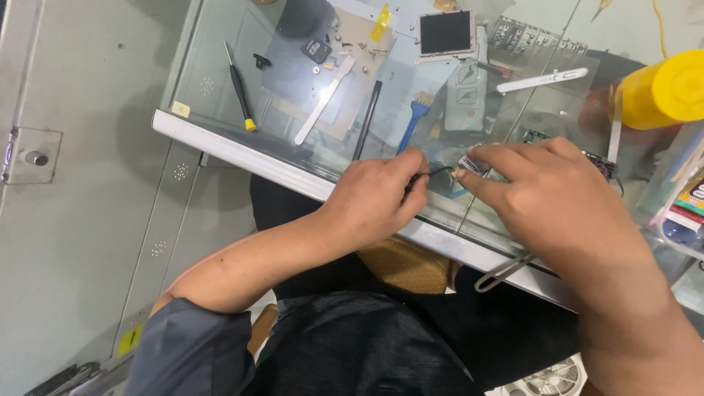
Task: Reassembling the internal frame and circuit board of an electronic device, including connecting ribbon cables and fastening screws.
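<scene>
On the smooth glass counter [220, 81], the left hand [378, 198] had its fingers pinched shut on thin dark metal tweezers [433, 174]. Just right of the tweezers, the right hand [546, 194] pinched a small flat component [470, 165]. A blue plastic brush [413, 121] lay beyond.

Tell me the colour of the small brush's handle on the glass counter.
Blue, with pale bristles; the brush shows in the head view, beyond the left hand.

A small square screen [445, 32] lies flat at the far side of the glass tabletop [220, 81] — black, with a pale frame. At the right edge stand flat packages [689, 205] in yellow, red and blue. A little yellow sticker [180, 109] sits on the tabletop's near left corner.
</scene>
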